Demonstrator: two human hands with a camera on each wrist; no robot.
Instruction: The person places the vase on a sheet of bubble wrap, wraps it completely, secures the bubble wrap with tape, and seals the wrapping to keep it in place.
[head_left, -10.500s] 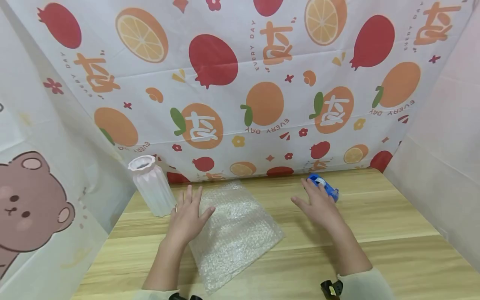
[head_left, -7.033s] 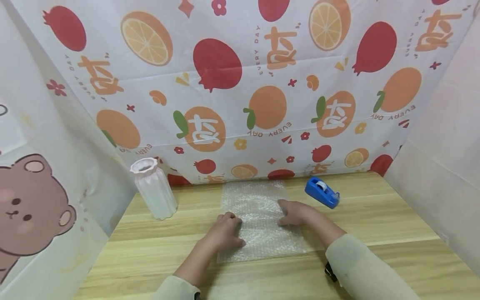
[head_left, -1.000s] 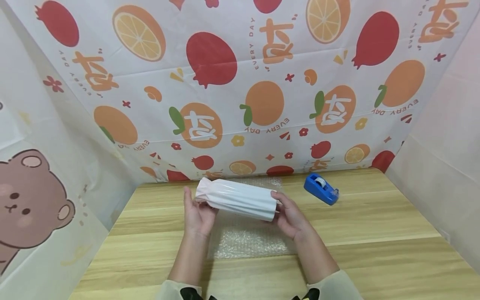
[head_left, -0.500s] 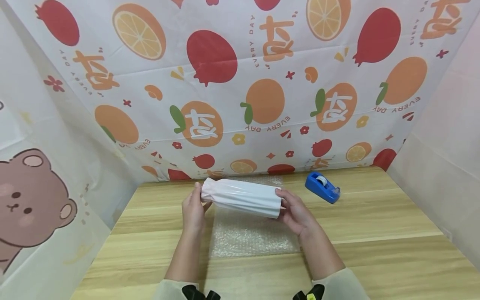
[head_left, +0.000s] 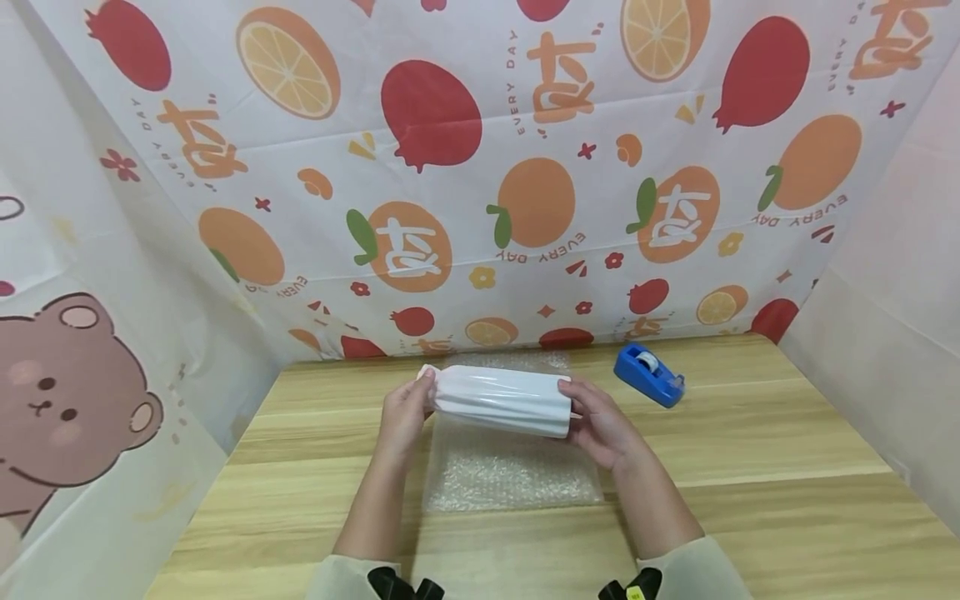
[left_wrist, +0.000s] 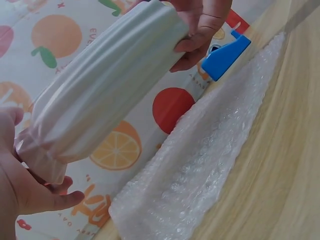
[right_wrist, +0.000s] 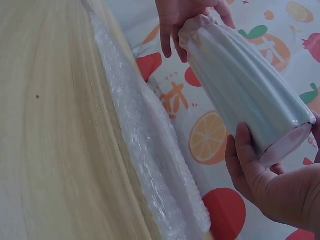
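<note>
A white fluted vase (head_left: 502,402) with a pinkish neck lies on its side in the air, held between both hands above a sheet of bubble wrap (head_left: 517,479). My left hand (head_left: 403,414) grips the scalloped neck, thumb along the top in the head view. At the other end my right hand (head_left: 603,427) holds the base, its thumb and fingers on opposite sides. In the right wrist view the vase's flat bottom (right_wrist: 287,145) faces the right palm. The left wrist view shows the neck (left_wrist: 45,157) within the left hand's fingers.
A blue tape dispenser (head_left: 649,375) stands at the back right of the wooden table (head_left: 765,450). A fruit-print cloth (head_left: 480,208) hangs along the table's back edge, and a cloth with a bear print (head_left: 82,400) hangs at the left.
The vase, upright at the back left earlier, is now held sideways over the bubble wrap, which was straightened before. In the last second, the left hand closed around the neck and the vase shifted slightly right.
</note>
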